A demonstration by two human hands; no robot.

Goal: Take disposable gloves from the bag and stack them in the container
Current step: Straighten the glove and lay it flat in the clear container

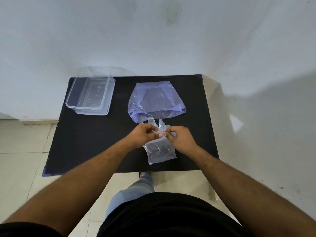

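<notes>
A clear disposable glove [159,152] lies on the black table [89,142], cuff toward me and fingers pointing away. My left hand [144,135] and my right hand [180,136] both pinch it near the base of its fingers. Just beyond the glove's fingertips sits a translucent purple bag [154,99], its mouth facing me, with something dark inside. A clear rectangular container [90,94] stands at the table's far left corner, nothing visible in it.
The container rests on what looks like its clear lid [95,112]. A white wall [153,40] runs right behind the table. Tiled floor [22,151] lies on the left and my leg [136,189] is under the near edge.
</notes>
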